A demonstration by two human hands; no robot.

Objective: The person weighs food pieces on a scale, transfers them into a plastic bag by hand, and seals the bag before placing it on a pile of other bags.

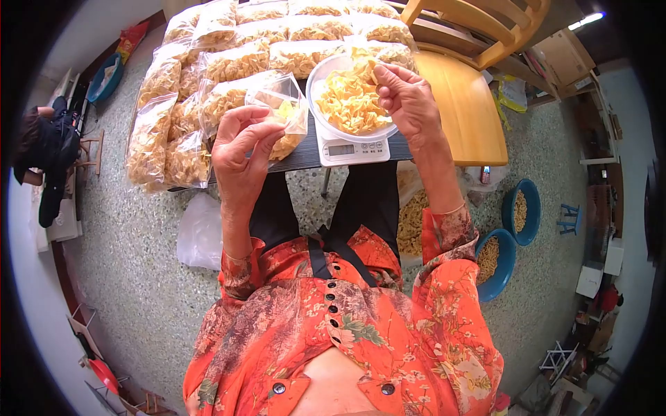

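My left hand (241, 151) pinches the mouth of a clear plastic bag (286, 111) that holds a few yellow snack pieces, held just left of the scale. My right hand (408, 98) pinches some yellow pieces above the right rim of a white bowl (320, 75). The bowl is heaped with the same yellow pieces and rests on a small white digital scale (350, 149). The scale stands at the near edge of a dark tabletop (305, 156).
Several filled, sealed bags of snacks (229, 62) cover the tabletop behind the scale. A wooden stool (461, 111) stands to the right. Two blue basins (524, 208) with more pieces and an open sack (411, 222) sit on the speckled floor right. A white plastic bag (200, 232) lies left.
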